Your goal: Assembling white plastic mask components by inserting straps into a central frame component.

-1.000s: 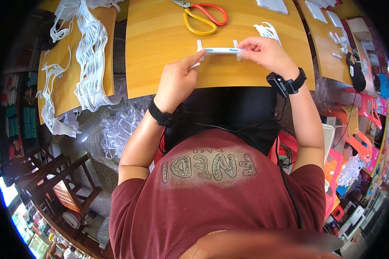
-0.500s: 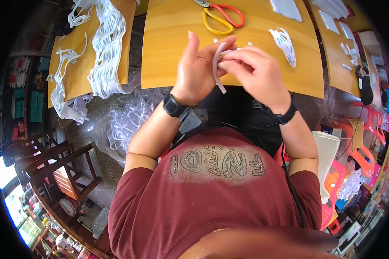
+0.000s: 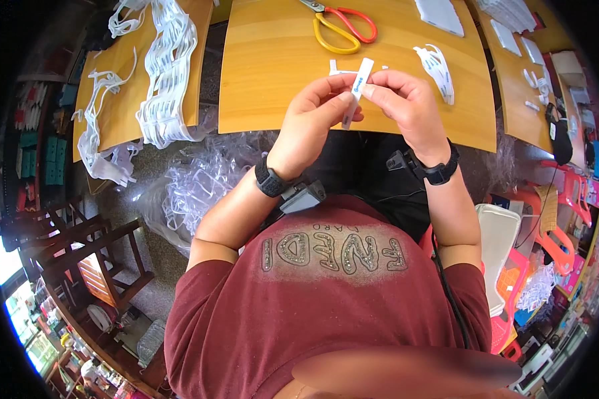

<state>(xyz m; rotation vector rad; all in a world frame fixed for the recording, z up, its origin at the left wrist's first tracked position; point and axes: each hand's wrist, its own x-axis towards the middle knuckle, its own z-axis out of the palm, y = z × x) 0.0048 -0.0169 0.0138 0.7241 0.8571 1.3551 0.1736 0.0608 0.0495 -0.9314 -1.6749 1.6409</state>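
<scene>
Between my two hands, over the front edge of the wooden table (image 3: 266, 80), a narrow white strip with blue print (image 3: 365, 68) stands almost upright, leaning a little right. My left hand (image 3: 319, 113) pinches it with thumb and fingers around its middle. From the other side, my right hand (image 3: 406, 103) is closed on it too, thumb and fingertips at the print. A small white piece (image 3: 334, 66) lies on the table just beyond my left fingers. To the right of my right hand rests a fanned bundle of white printed strips (image 3: 436, 72).
Scissors (image 3: 349, 30) with one yellow and one red handle lie at the far middle. A flat white stack (image 3: 440, 14) sits far right. Long white strips (image 3: 168, 80) cover the left table. Beneath it is a clear bag of scraps (image 3: 196, 193). A red stool (image 3: 559, 246) stands right.
Both hands have turned and come together on the strip. My left hand, spread before, now pinches it. The strip has swung from a curved, edge-on pose to show its printed face.
</scene>
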